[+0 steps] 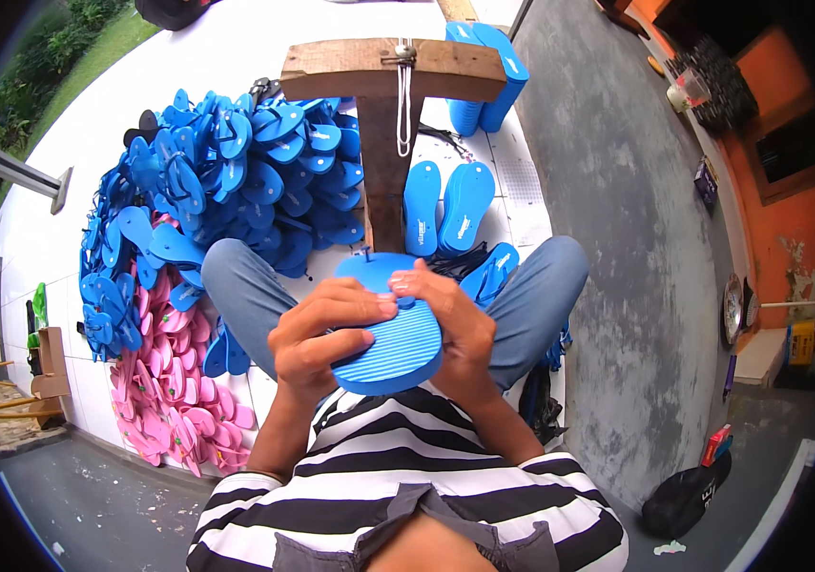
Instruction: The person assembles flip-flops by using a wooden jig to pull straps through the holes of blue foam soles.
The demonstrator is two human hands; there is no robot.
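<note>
Between my knees, both hands grip a blue flip-flop sole (388, 348) with its ridged face turned up. My left hand (317, 329) is closed on its left edge, the fingers lying across the ridges. Opposite it, my right hand (450, 319) clasps the right edge, with thumb and fingertips pressing near the far part of the sole. A small dark peg (366, 255) sticks up by the sole's far end. Just beyond stands a T-shaped wooden stand (388, 143), and a white cord (404, 114) hangs from its crossbar. What lies beneath the sole is hidden.
A large heap of blue flip-flops (236, 181) lies to the left, with a pile of pink flip-flops (174, 381) nearer me. Blue soles (469, 205) are stacked right of the stand, more stacked soles (493, 76) beyond. Dark straps (460, 267) lie by my right knee.
</note>
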